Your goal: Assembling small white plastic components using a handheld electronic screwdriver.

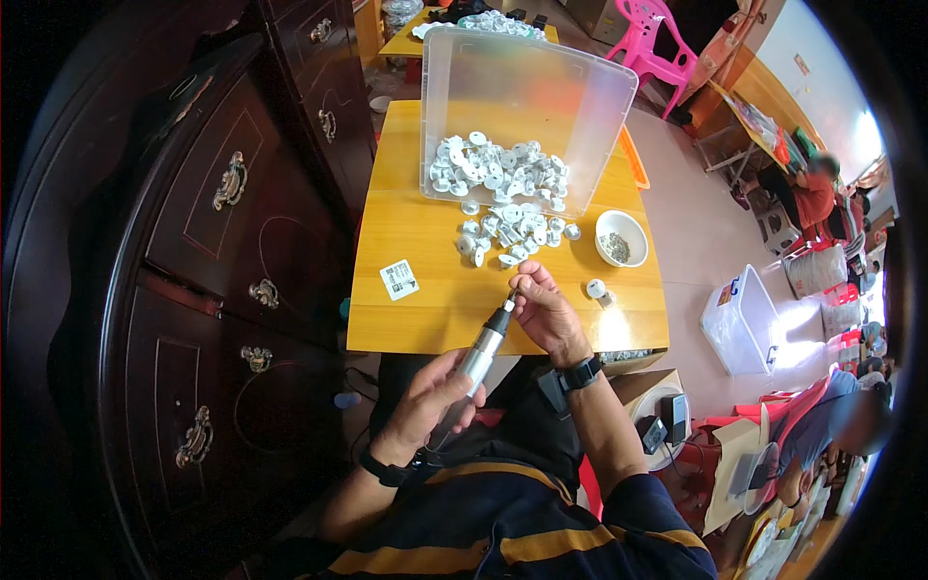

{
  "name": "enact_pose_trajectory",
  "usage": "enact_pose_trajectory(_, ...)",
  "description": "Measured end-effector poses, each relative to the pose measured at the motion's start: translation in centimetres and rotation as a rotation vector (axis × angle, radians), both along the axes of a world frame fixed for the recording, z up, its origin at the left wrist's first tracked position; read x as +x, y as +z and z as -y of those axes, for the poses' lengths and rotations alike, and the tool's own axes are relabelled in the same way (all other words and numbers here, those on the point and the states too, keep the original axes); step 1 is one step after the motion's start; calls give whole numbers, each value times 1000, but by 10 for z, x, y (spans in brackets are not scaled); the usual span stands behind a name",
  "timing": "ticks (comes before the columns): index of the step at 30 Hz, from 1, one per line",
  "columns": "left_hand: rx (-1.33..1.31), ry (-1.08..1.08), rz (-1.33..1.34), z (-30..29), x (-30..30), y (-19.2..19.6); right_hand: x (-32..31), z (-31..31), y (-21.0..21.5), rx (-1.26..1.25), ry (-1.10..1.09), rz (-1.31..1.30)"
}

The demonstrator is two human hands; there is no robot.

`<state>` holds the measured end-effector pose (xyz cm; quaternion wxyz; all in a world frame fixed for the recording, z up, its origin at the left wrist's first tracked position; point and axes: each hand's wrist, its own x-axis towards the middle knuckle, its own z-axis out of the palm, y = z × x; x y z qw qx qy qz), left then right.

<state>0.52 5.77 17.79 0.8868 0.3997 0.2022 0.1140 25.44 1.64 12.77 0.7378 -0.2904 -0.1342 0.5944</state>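
Observation:
My left hand is wrapped around an electric screwdriver, a silver cylinder with a black nose, tilted up and away from me. At its tip, the thumb and fingers of my right hand are pinched together. What they hold is too small to make out. Just beyond my hands, a pile of white round plastic parts spills out of a clear plastic bin tipped on its side. A white bowl with small metal pieces stands to the right. Nearer my right hand sits a single white part.
Everything stands on a yellow wooden table, with a printed card at its left. A dark wooden cabinet rises close on my left. Another clear bin lies on the floor at right. Other people sit farther right, near a pink chair.

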Motion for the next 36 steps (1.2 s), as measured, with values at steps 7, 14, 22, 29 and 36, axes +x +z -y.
enact_pose_trajectory(7,472,76,-183,12,9,-16,-4,-4,6,-87,-73,167)
enact_pose_trajectory(14,878,150,-226,12,10,-14,-2,-1,8,-114,-13,127)
enact_pose_trajectory(22,937,245,-212,10,11,-27,-4,-5,14,-187,19,176)
enact_pose_trajectory(29,859,232,-270,3,5,-31,22,-15,-9,-398,-159,1164)
enact_pose_trajectory(36,831,227,-333,1,1,-24,15,-34,8,-514,-198,1724)
